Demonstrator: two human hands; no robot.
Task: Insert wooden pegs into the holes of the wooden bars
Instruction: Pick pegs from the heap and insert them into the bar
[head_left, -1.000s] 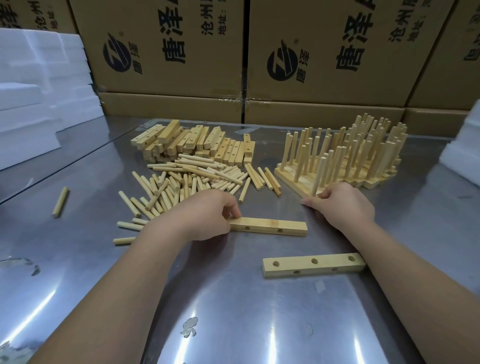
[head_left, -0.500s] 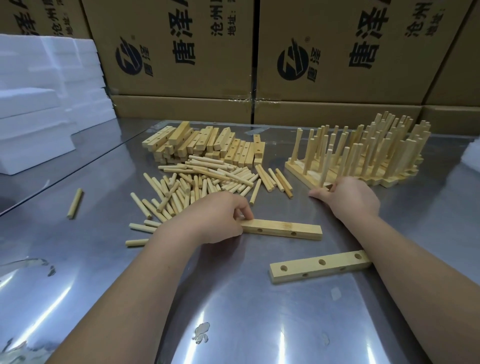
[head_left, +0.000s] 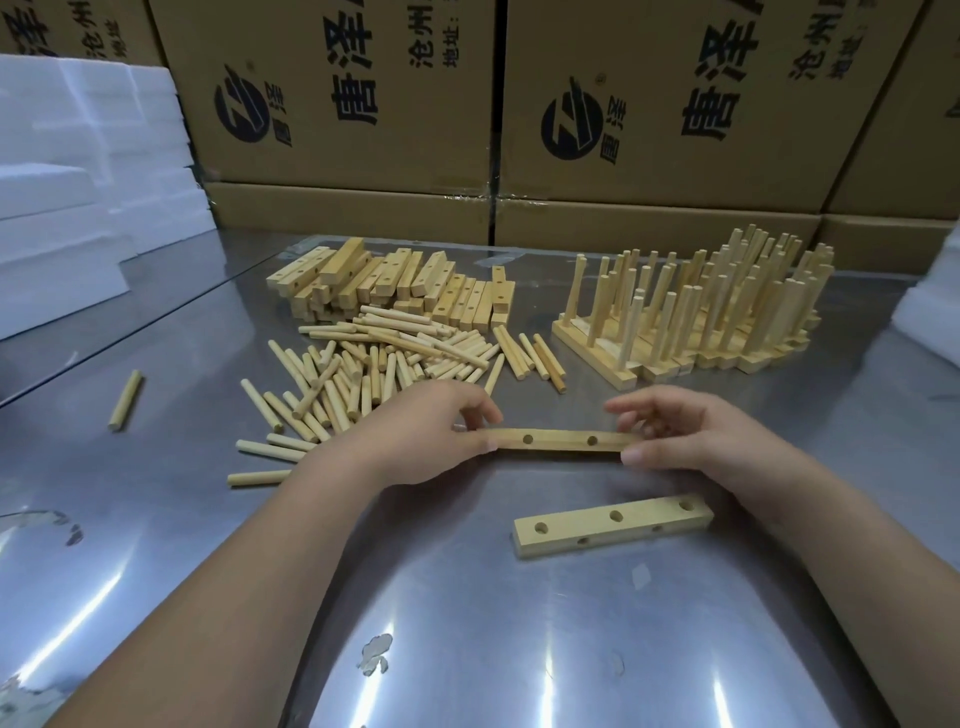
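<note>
Pinching the wooden bar (head_left: 561, 440) by its ends, left hand (head_left: 426, 441) and right hand (head_left: 696, 441) clamp it between thumb and fingers; turn its holes upward, set it flat; loose pegs (head_left: 374, 369) lie just beyond the left fingertips.

Left hand (head_left: 431, 441) pinches left end of wooden bar (head_left: 561, 440), thumb near side, fingers curled over top; right hand (head_left: 691, 436) pinches right end likewise.
</note>
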